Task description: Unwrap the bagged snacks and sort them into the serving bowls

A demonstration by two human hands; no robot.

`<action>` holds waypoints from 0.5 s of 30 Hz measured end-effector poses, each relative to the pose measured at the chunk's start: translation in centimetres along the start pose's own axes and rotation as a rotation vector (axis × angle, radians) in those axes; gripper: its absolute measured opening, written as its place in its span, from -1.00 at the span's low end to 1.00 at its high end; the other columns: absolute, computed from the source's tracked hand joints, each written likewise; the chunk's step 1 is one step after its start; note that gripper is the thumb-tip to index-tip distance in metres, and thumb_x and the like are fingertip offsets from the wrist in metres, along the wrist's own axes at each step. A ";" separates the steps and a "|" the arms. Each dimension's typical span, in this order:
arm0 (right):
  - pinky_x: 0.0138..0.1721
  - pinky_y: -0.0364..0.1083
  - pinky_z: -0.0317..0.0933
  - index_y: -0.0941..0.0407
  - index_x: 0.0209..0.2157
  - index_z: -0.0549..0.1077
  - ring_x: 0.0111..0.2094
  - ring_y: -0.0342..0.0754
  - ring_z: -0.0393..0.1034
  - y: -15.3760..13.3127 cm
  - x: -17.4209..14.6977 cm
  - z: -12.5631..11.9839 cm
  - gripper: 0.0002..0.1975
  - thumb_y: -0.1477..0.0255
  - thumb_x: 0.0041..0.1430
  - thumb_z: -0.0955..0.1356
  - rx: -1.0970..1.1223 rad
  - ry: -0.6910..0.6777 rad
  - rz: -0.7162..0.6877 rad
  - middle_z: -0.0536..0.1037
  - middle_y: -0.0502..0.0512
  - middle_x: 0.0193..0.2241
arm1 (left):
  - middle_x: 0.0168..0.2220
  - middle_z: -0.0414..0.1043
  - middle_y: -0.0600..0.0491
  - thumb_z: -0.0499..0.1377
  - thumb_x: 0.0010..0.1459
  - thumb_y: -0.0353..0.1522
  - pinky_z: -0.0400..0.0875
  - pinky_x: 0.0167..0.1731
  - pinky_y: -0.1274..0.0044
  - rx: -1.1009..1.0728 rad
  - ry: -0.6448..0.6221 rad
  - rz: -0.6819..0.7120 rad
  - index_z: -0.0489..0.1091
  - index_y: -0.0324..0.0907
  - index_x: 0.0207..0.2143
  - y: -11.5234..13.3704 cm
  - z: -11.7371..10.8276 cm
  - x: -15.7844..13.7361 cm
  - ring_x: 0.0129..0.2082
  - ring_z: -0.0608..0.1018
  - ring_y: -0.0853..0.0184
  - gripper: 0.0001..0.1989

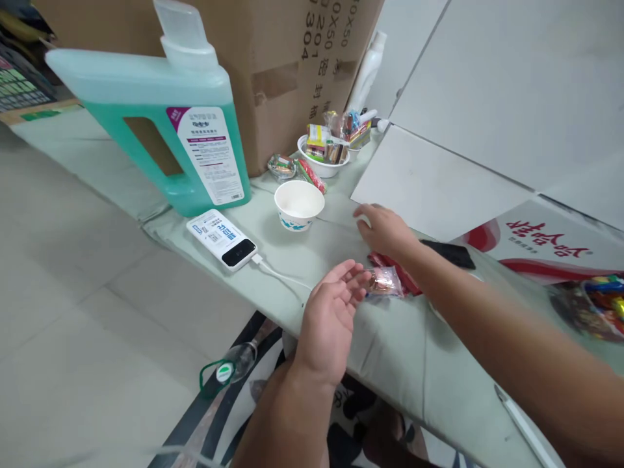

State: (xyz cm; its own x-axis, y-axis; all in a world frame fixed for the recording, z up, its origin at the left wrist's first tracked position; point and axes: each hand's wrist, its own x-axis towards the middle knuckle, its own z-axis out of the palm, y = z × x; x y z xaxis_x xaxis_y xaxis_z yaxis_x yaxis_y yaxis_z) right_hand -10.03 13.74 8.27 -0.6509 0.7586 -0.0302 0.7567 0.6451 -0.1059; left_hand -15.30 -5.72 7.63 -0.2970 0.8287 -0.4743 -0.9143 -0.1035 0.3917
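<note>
My left hand (329, 325) is palm up over the table's near edge, fingers loosely bent and apart. Its fingertips are at the edge of a clear packet (384, 282) with something brownish inside; whether they touch it I cannot tell. Red wrappers (409, 281) lie behind that packet, partly under my right forearm. My right hand (387, 229) hovers farther forward, thumb and forefinger apart, with nothing visible in it; its other fingers are partly hidden. To its left stands a white paper bowl (298, 203) with a blue pattern, upright.
A large jug of green liquid (205, 84), a white power bank (221, 239) with cable, and a cardboard box (287, 39) stand left. Behind are a bowl of snacks (331, 170) and loose packets. Right are a black flat object (448, 253), a pen (524, 422) and a sweets container (595, 309).
</note>
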 end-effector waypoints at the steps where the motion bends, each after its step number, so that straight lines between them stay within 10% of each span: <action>1: 0.10 0.17 0.29 0.10 0.14 0.43 0.08 0.20 0.44 -0.2 1.8 0.2 -0.58 0.46 0.31 0.18 0.033 0.015 -0.027 0.50 0.29 0.14 | -0.05 0.58 -0.12 0.21 0.02 -0.33 0.41 0.01 0.43 -0.009 0.007 -0.010 0.56 -0.26 -0.11 -0.1 0.1 0.0 0.01 0.59 0.19 -0.63; 10: 0.02 0.19 0.34 -0.02 0.42 0.11 0.03 0.28 0.45 -2.7 13.6 4.3 -0.13 0.29 0.10 0.43 0.119 -0.038 -0.101 0.43 0.36 0.13 | 0.02 0.56 -0.12 0.27 -0.05 -0.28 0.32 0.05 0.39 -0.039 -0.059 -0.174 0.59 -0.24 -0.10 -0.3 -0.3 0.8 0.07 0.55 0.12 -0.57; 15: 0.05 0.19 0.35 -0.09 0.30 0.33 0.11 0.30 0.41 -3.4 16.0 6.7 -0.35 0.12 0.19 0.36 0.108 -0.116 -0.047 0.35 0.24 0.23 | -0.04 0.59 -0.13 0.27 -0.10 -0.25 0.26 0.11 0.33 -0.039 -0.019 -0.193 0.58 -0.22 -0.15 0.0 -0.6 2.1 0.06 0.54 0.08 -0.58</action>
State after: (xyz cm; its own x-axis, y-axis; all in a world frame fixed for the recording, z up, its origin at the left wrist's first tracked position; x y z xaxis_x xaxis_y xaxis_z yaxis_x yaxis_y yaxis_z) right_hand -23.42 23.03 1.49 -0.6926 0.7082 -0.1370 0.7186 0.6609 -0.2164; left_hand -16.08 -4.28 6.15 -0.1097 0.8456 -0.5225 -0.9639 0.0377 0.2634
